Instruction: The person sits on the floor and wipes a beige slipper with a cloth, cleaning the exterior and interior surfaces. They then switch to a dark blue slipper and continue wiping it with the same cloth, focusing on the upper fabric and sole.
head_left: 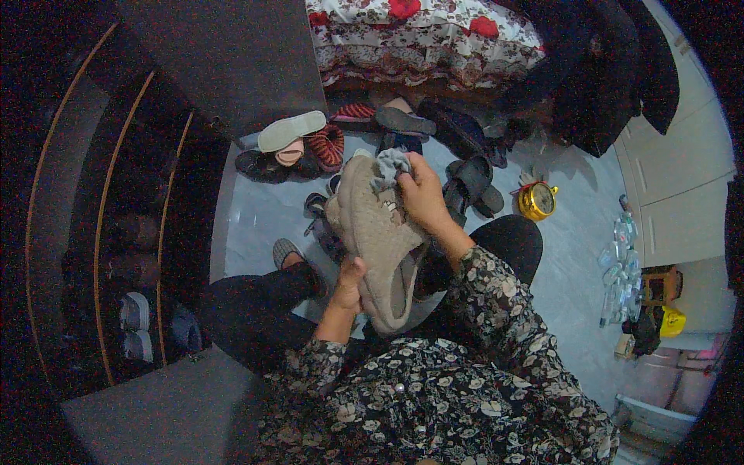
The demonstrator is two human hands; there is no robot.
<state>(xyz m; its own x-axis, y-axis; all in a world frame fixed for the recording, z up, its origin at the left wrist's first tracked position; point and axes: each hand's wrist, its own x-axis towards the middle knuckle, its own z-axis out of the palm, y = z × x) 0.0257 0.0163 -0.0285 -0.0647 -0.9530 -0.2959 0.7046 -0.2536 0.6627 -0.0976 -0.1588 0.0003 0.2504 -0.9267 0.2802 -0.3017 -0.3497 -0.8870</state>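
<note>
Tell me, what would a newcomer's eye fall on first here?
Probably the beige slipper at the centre, held by the left hand, while the right hand grips a grey cloth against it. Next come the shiny gold round object to the right and the red-bloomed white fabric up top.

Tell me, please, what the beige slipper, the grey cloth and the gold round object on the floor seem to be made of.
Beige slipper: probably fabric, matt and textured, as its surface looks bumpy.
Grey cloth: soft, matt fabric, since it bunches into folds; weave unclear.
Gold round object: shiny metal or metal-coloured plastic, from bright highlights on its rim; cannot tell which.
</note>
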